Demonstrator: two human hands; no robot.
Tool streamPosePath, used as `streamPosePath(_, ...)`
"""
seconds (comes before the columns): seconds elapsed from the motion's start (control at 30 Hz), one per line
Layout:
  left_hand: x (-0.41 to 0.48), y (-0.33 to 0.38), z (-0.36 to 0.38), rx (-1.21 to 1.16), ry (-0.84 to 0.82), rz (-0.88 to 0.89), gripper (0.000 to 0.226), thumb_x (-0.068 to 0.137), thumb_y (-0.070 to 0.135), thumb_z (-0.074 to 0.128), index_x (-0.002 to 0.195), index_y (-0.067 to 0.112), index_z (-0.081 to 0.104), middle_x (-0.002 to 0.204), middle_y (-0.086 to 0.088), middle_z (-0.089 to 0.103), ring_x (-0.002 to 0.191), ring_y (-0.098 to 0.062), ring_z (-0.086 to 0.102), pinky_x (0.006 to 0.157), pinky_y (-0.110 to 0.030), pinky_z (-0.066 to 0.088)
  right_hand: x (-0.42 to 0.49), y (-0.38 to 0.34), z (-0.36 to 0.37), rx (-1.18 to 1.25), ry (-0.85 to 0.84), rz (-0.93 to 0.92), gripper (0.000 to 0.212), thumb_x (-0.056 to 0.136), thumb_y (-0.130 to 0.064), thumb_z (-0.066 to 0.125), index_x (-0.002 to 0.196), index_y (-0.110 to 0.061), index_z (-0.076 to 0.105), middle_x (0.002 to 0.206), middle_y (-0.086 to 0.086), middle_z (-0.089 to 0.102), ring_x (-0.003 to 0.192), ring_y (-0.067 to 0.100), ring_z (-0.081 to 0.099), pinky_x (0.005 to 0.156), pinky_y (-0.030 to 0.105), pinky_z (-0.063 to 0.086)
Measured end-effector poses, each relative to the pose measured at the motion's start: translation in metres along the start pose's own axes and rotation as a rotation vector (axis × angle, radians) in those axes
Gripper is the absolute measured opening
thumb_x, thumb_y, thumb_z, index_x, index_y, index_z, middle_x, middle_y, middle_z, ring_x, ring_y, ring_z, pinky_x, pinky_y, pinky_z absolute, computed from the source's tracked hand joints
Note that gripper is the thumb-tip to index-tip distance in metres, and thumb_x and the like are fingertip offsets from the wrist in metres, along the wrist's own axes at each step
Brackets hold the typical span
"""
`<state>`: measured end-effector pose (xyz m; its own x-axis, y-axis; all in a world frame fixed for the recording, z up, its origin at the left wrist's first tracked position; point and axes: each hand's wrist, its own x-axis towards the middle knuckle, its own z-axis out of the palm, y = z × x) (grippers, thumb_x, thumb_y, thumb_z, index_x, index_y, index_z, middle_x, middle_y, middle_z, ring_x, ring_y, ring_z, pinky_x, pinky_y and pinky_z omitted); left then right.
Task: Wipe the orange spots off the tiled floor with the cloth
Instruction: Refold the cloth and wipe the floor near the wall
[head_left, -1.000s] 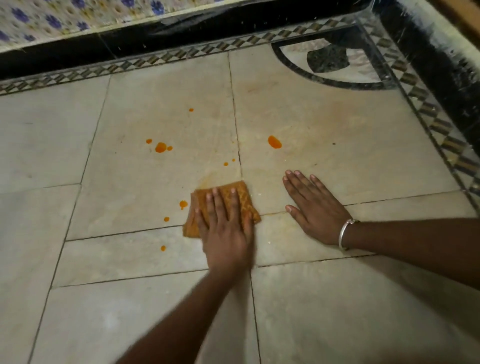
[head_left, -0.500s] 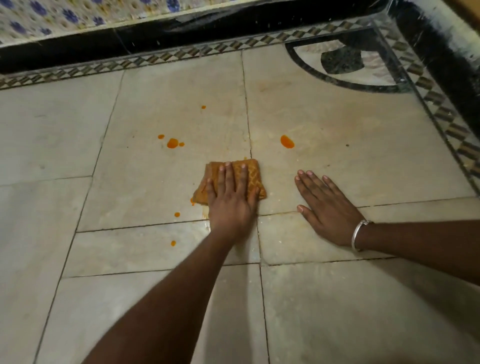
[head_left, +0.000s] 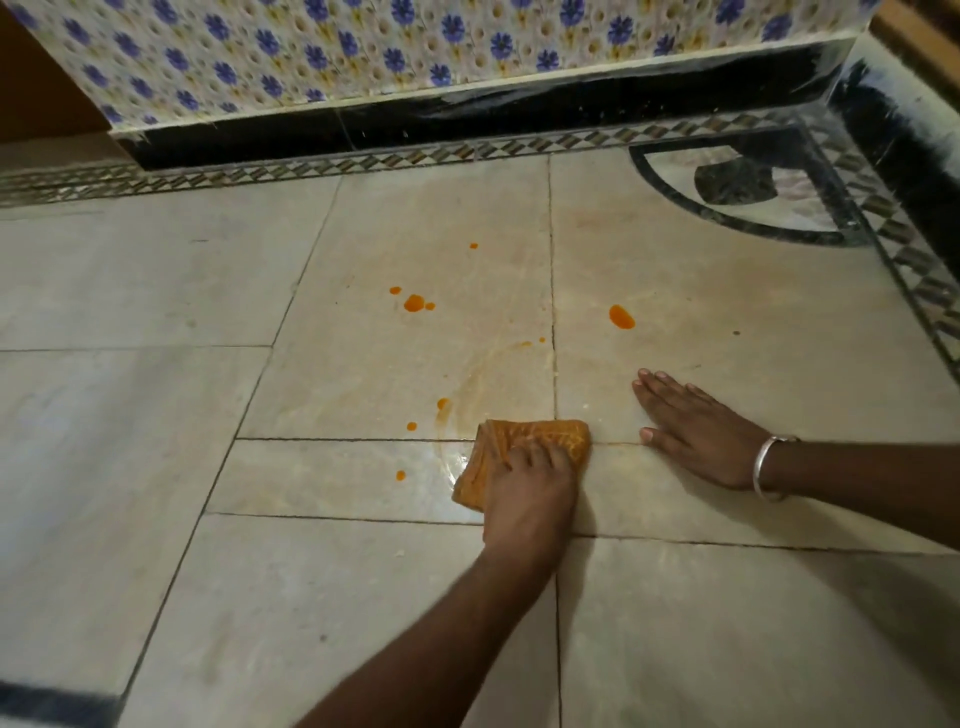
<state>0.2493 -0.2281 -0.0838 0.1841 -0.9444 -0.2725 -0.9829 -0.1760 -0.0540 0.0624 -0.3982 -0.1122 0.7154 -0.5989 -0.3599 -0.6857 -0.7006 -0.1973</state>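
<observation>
Currently we are working on the pale tiled floor (head_left: 156, 291), whose smooth, wet-looking slabs are probably letting things slide easily. We are bracing with the right hand (head_left: 701, 436), its fingers lying straight and flat on the tile, holding nothing. Just left of it, the left hand (head_left: 530, 493) is pressing down on the cloth (head_left: 545, 434), fingers curling into its near half and bunching it. The folded, orange-stained cloth is sitting across a grout line (head_left: 363, 439). We are judging it soft, light and damp, so it is likely crumpling under any push; gripping it from above, palm covering most of it, is looking like the best hold. A wet smear (head_left: 467, 384) is arcing beyond it. Orange spots (head_left: 414, 303) are waiting farther out, the biggest spot (head_left: 621, 317) ahead of the right hand and small drops (head_left: 411, 426) beside the cloth.
</observation>
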Motion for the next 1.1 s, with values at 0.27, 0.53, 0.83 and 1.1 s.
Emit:
streamPosePath(0.27, -0.014, -0.036, -0.045, -1.142, 0.074, -0.263, 0.015, 0.08, 0.028, 0.071, 0.088, 0.016, 0.07, 0.08, -0.002, 0.072, 0.074, -0.02, 0.068, 0.061, -0.029, 0.055, -0.008, -0.026, -0.016, 0.055, -0.061, 0.037, 0.07, 0.105, -0.051, 0.026, 0.161, -0.017, 0.002, 0.168, 0.003, -0.009, 0.155, 0.017, -0.007, 0.125, 0.037, 0.002)
streamPosePath(0.53, 0.002, -0.125, -0.039, -1.752, 0.038, -0.576, 0.018, 0.098, 0.009, 0.052, 0.091, 0.005, 0.068, 0.071, -0.005, 0.07, 0.072, -0.023, 0.068, 0.056, -0.029, 0.055, 0.019, -0.082, -0.019, 0.025, 0.022, -0.082, 0.068, 0.105, -0.052, 0.023, 0.161, -0.019, 0.002, 0.168, 0.002, -0.011, 0.154, 0.016, -0.011, 0.124, 0.037, -0.002)
streamPosePath(0.83, -0.002, -0.159, 0.006, -0.646, 0.437, -0.522, 0.066, 0.103, 0.05, 0.039, 0.158, 0.014, 0.039, 0.164, -0.012, 0.039, 0.153, -0.03, 0.032, 0.121, -0.053, 0.022, 0.079, -0.145, 0.012, -0.053, 0.1, -0.282, 0.068, 0.104, -0.051, 0.017, 0.161, -0.017, 0.004, 0.168, 0.004, -0.009, 0.154, 0.019, -0.011, 0.124, 0.04, -0.005)
streamPosePath(1.1, 0.041, -0.123, 0.053, -0.249, 0.187, -0.245, 0.067, 0.106, 0.059, 0.009, 0.167, 0.032, 0.003, 0.175, -0.001, -0.007, 0.161, -0.023, -0.012, 0.125, -0.061, -0.004, 0.097, -0.147, 0.042, -0.1, 0.298, -0.227, 0.068, 0.104, -0.05, 0.022, 0.16, -0.011, 0.015, 0.168, 0.006, 0.012, 0.155, 0.021, 0.006, 0.125, 0.047, 0.008)
